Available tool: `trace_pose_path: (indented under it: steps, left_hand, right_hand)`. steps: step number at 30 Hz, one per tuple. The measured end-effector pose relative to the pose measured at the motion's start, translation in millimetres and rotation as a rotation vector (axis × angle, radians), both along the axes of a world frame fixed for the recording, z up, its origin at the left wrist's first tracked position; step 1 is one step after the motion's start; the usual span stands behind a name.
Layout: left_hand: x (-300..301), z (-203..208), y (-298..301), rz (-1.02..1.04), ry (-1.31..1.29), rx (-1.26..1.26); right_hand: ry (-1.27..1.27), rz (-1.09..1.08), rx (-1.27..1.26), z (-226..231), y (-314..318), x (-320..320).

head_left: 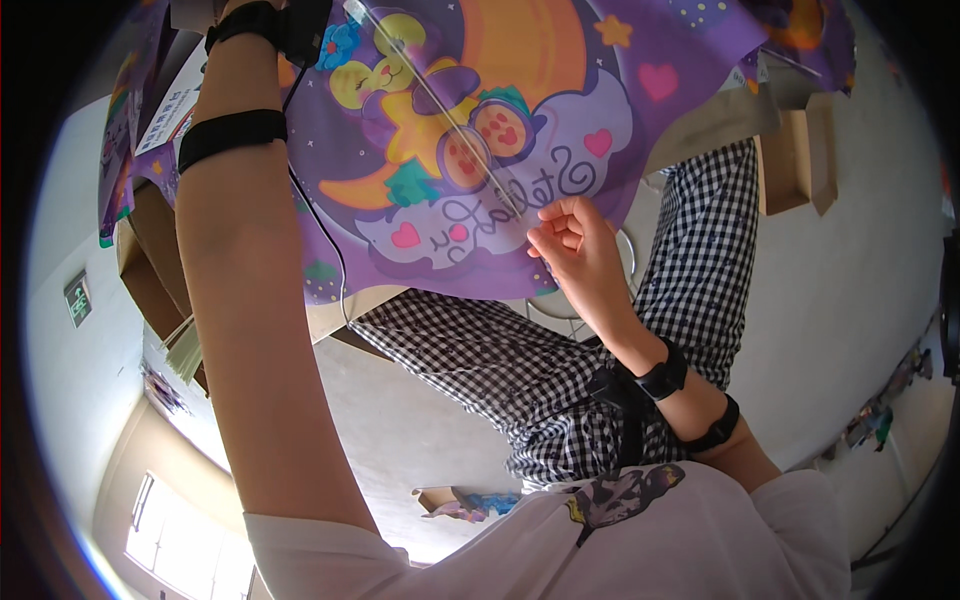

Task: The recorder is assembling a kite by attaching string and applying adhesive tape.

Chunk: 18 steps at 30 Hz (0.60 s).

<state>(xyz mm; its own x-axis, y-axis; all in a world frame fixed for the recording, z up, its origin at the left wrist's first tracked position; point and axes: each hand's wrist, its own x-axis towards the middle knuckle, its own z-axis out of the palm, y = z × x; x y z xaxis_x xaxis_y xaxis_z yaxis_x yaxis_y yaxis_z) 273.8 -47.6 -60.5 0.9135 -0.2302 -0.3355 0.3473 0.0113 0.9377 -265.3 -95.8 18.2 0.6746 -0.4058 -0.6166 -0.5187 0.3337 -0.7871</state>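
A thin, pale rod (440, 112) runs slantwise over a thin purple sheet (640, 130) spread in front of me. The sheet bears a cartoon animal, orange crescents, hearts and stars, and its lettering looks reversed. My right hand (578, 250) is closed, thumb and fingertips pinched at the rod's near end by the sheet's lower edge. My left arm (240, 240) reaches forward along the sheet's left side, with black bands at the forearm and wrist. The left hand itself lies beyond the upper edge of the picture.
Under the sheet is a light brown surface (715, 128). An open cardboard box (798, 155) stands at the right, another brown box (155, 255) at the left. My legs in checked trousers (700, 240) are beneath. A black cable (335, 255) hangs beside my left arm.
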Motion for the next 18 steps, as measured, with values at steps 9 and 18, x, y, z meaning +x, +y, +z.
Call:
trace_pose_path:
  steps: [9, 18]
  left_hand:
    - [1, 5, 28, -0.072, -0.073, 0.061]
    - [-12, -2, 7, -0.386, 0.592, -0.415]
  right_hand:
    - [0.062, 0.004, -0.073, 7, 7, 14]
    - [0.046, -0.043, -0.111, 3, 2, 15]
